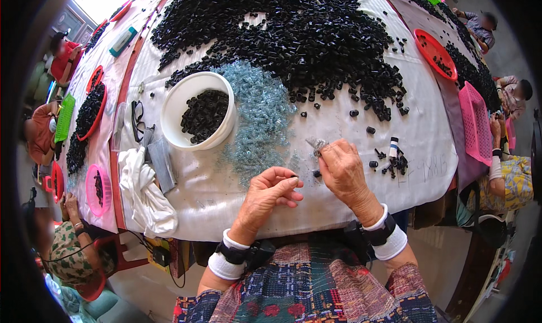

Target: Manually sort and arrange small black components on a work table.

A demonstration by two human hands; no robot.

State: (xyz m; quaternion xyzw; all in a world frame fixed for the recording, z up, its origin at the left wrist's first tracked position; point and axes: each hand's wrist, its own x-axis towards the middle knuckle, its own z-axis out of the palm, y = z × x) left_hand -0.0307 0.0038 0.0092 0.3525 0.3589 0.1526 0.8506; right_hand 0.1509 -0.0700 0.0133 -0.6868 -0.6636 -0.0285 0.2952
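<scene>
While a dark piece [294,177] is apparently pinched by the left hand [264,193] above the tabletop [217,201], a greyish item [317,144] is gripped by the right hand [345,169].
Both hands' fingers [276,173] are nearly closed; pale-blue pieces [259,125] are heaped just beyond, presumably for easy reach.

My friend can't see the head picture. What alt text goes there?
A person's right hand holds a small grey pointed thing over a white-covered table, while the left hand may be pinching something tiny. Beyond are pale blue see-through bits, a white tub of small black parts, and a huge black pile. Other people are at both sides.
</scene>
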